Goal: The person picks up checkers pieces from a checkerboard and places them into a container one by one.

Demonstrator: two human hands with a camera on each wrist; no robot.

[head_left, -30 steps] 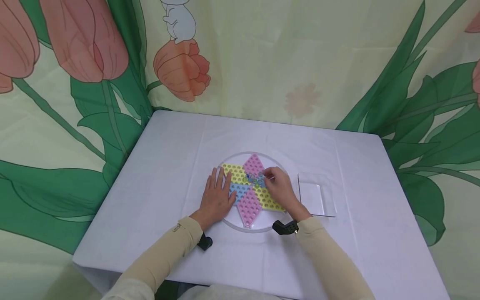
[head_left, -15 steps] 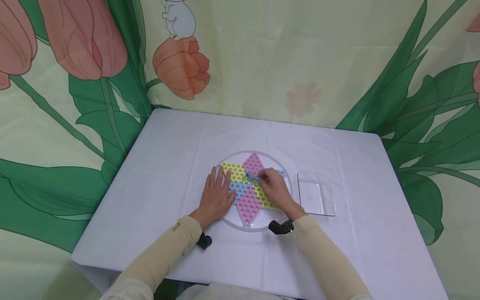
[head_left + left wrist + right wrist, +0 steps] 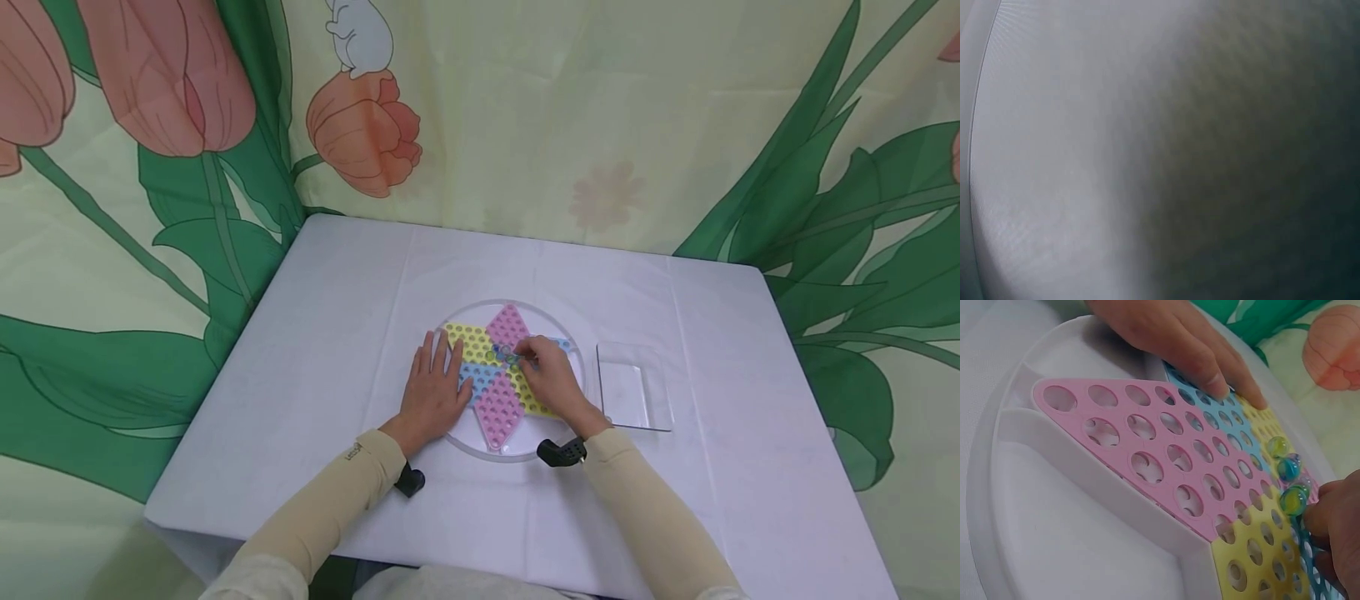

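Note:
A round white Chinese checkers board [image 3: 480,454] with a pink, yellow and blue star lies on the table. My left hand [image 3: 432,385] rests with straight fingers on its left side, over the yellow and blue parts. My right hand [image 3: 553,377] is over the right side, its thumb and fingertips pinched together at the board's centre. Right at those fingertips in the right wrist view is a green-yellow glass marble [image 3: 1293,501]. A blue marble [image 3: 1288,469] and a pale green marble [image 3: 1278,447] sit in holes close by. The left wrist view is mostly blurred sleeve.
A clear, shallow square box [image 3: 656,387] stands to the right of the board, beside my right hand. White cloth covers the table [image 3: 480,517]. Behind it hangs a curtain [image 3: 525,125] printed with tulips.
My right hand has shifted slightly left, its fingertips now closer to the board's centre, uncovering the blue point at upper right. My left hand has stayed in place.

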